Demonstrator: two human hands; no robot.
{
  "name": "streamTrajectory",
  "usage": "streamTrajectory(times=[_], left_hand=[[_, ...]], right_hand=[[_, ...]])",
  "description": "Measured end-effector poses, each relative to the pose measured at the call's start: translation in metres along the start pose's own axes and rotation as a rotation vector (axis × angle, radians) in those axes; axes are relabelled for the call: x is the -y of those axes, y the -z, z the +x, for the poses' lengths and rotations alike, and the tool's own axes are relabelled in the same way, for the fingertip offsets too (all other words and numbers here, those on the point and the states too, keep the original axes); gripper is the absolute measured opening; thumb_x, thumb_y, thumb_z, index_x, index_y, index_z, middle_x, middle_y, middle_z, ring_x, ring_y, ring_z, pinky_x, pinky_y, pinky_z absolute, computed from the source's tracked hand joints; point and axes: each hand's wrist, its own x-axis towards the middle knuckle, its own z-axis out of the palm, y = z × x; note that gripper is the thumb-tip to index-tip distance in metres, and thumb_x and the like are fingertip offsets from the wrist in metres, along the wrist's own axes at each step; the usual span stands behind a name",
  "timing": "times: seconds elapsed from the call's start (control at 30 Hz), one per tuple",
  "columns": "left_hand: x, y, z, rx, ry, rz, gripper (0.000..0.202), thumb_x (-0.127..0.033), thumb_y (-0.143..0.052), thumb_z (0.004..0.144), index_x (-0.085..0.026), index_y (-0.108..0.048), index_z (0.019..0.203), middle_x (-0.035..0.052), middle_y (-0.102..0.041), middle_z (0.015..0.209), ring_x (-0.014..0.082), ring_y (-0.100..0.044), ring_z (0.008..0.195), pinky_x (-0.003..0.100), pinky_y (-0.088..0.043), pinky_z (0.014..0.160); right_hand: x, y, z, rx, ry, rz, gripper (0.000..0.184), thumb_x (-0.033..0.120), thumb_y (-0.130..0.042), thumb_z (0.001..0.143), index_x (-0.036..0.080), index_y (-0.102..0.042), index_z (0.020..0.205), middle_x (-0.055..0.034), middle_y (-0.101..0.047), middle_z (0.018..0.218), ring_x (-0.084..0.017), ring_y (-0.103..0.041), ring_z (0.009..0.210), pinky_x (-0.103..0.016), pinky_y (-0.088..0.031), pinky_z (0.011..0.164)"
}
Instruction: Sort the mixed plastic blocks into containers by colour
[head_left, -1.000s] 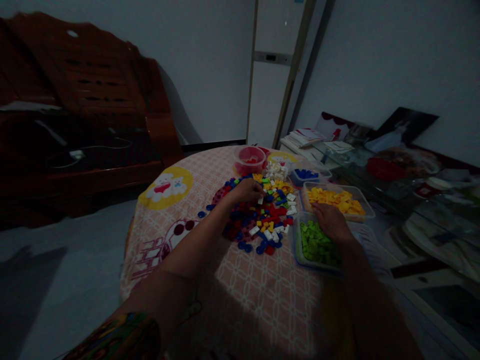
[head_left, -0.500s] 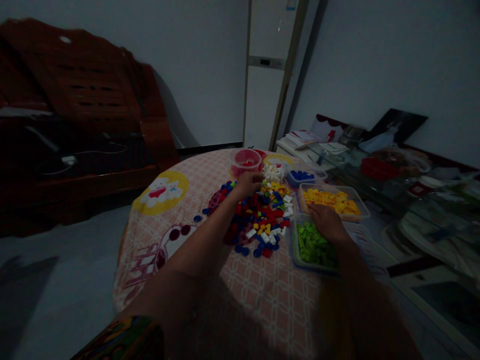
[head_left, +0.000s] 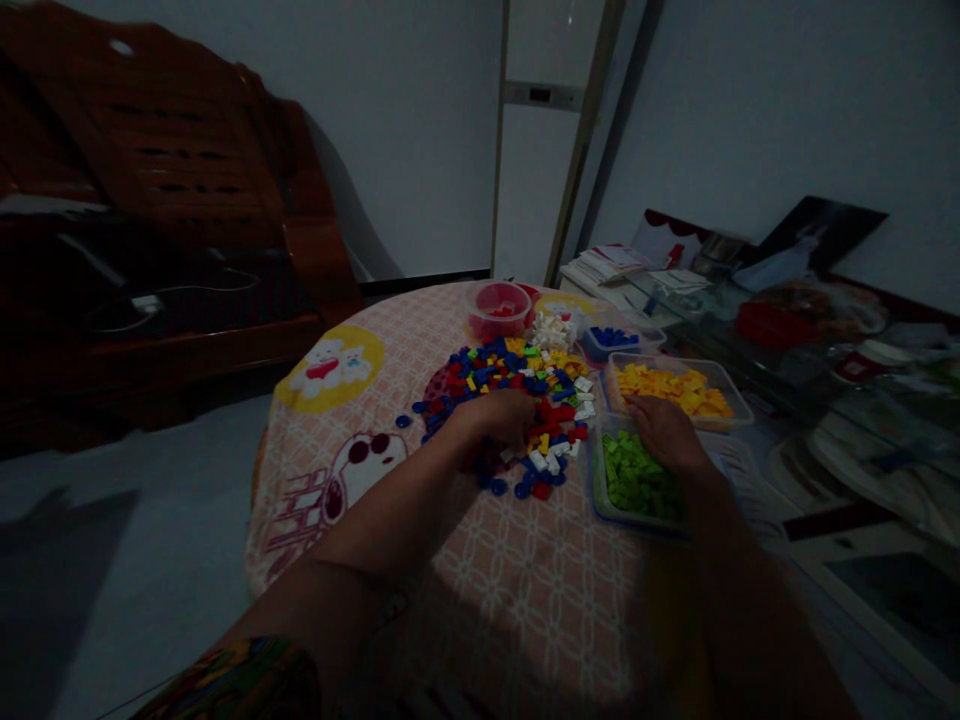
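Observation:
My left hand point(head_left: 508, 414) reaches down into a mixed pile of toy building bricks point(head_left: 480, 372) on the round table. Its fingers are curled together among red and blue bricks, and their tips are hidden, so what they pinch cannot be made out. At the right, my right hand point(head_left: 666, 432) is closed at the near rim of the tubs, over a clear plastic container of green bricks point(head_left: 634, 475). Its fingertips lie beside a container of yellow bricks point(head_left: 675, 388) just behind.
A pink round tub point(head_left: 498, 312) holds a few red pieces at the back. White bricks point(head_left: 553, 332) are heaped beside a box of blue bricks point(head_left: 613, 338). A cluttered glass side table point(head_left: 847, 410) stands right; a wooden bench point(head_left: 187, 180) stands left.
My left hand has moved from the back of the pile toward me and down into its middle. My right hand stays at the containers. The whole view has shifted slightly.

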Motion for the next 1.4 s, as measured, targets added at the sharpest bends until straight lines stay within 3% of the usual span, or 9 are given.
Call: streamTrajectory(times=[0.2, 0.47, 0.6, 0.8, 0.87, 1.03, 1.17, 1.27, 1.4], left_hand=[[0.003, -0.004, 0.004, 0.034, -0.06, 0.039, 0.02, -0.02, -0.081, 0.067, -0.016, -0.079, 0.087, 0.0066, -0.078, 0.086, 0.0181, -0.068, 0.074, 0.023, -0.041, 0.059], [0.058, -0.009, 0.01, -0.26, -0.2, -0.526, 0.013, -0.02, -0.069, 0.08, -0.015, -0.08, 0.087, 0.001, -0.076, 0.078, 0.0118, -0.065, 0.07, 0.018, -0.043, 0.065], [0.06, -0.019, 0.02, -0.144, -0.278, -0.713, 0.01, -0.022, -0.075, 0.076, -0.013, -0.079, 0.079, -0.0005, -0.071, 0.063, 0.0094, -0.058, 0.055, 0.018, -0.04, 0.056], [0.048, -0.026, 0.032, 0.019, -0.366, -0.958, 0.022, -0.029, -0.082, 0.07, -0.013, -0.08, 0.086, 0.003, -0.074, 0.067, 0.0113, -0.064, 0.058, 0.018, -0.046, 0.057], [0.047, -0.023, 0.043, -0.081, -0.317, -1.039, 0.022, -0.026, -0.082, 0.069, -0.011, -0.079, 0.085, 0.0025, -0.073, 0.066, 0.0108, -0.063, 0.057, 0.018, -0.047, 0.056], [0.05, 0.007, 0.093, -0.533, -0.153, -1.163, 0.018, -0.016, -0.078, 0.07, -0.007, -0.076, 0.084, 0.0042, -0.072, 0.069, 0.012, -0.065, 0.061, 0.022, -0.052, 0.062], [0.053, 0.036, 0.126, -0.895, -0.065, -1.175, 0.043, -0.012, -0.073, 0.073, -0.008, -0.071, 0.116, 0.014, -0.076, 0.107, 0.0171, -0.072, 0.089, 0.029, -0.057, 0.082], [0.055, 0.038, 0.121, -0.919, -0.106, -1.078, 0.055, -0.011, -0.072, 0.072, -0.009, -0.067, 0.127, 0.018, -0.071, 0.125, 0.0209, -0.071, 0.102, 0.031, -0.056, 0.087], [0.042, 0.01, 0.081, -0.683, -0.281, -0.807, 0.027, -0.019, -0.073, 0.076, -0.009, -0.078, 0.101, 0.0104, -0.078, 0.097, 0.0204, -0.072, 0.086, 0.029, -0.055, 0.083]], right_hand=[[0.0, -0.001, 0.0, -0.001, 0.004, -0.021, 0.041, 0.022, -0.037, 0.101, 0.015, -0.075, 0.114, -0.0147, -0.075, 0.117, -0.028, -0.07, 0.107, -0.037, -0.051, 0.096], [0.003, 0.002, -0.001, 0.014, -0.005, -0.001, 0.041, 0.022, -0.036, 0.101, 0.014, -0.073, 0.117, -0.0155, -0.074, 0.119, -0.028, -0.069, 0.109, -0.037, -0.05, 0.097], [0.003, 0.003, -0.001, 0.025, 0.002, -0.013, 0.04, 0.022, -0.037, 0.101, 0.014, -0.073, 0.117, -0.0151, -0.075, 0.119, -0.027, -0.069, 0.109, -0.036, -0.049, 0.098], [0.001, 0.0, -0.001, -0.001, -0.001, -0.019, 0.039, 0.02, -0.039, 0.101, 0.014, -0.073, 0.118, -0.0147, -0.074, 0.121, -0.026, -0.069, 0.111, -0.035, -0.049, 0.099], [0.001, -0.001, -0.001, -0.012, 0.004, -0.012, 0.039, 0.02, -0.039, 0.101, 0.014, -0.073, 0.119, -0.0145, -0.074, 0.121, -0.025, -0.07, 0.111, -0.035, -0.05, 0.099], [0.002, -0.001, -0.001, -0.013, -0.008, 0.001, 0.04, 0.02, -0.039, 0.1, 0.015, -0.073, 0.121, -0.0142, -0.074, 0.121, -0.026, -0.07, 0.11, -0.036, -0.052, 0.098], [0.003, 0.0, 0.0, -0.009, -0.015, 0.006, 0.04, 0.02, -0.039, 0.1, 0.014, -0.073, 0.122, -0.015, -0.074, 0.123, -0.026, -0.07, 0.112, -0.038, -0.051, 0.1], [0.003, 0.0, 0.001, -0.002, -0.016, 0.004, 0.04, 0.02, -0.04, 0.1, 0.015, -0.073, 0.121, -0.0143, -0.074, 0.122, -0.026, -0.07, 0.111, -0.037, -0.051, 0.1], [0.003, 0.0, 0.0, 0.004, -0.013, -0.012, 0.039, 0.02, -0.039, 0.101, 0.015, -0.073, 0.12, -0.0136, -0.075, 0.121, -0.025, -0.069, 0.111, -0.035, -0.05, 0.099]])
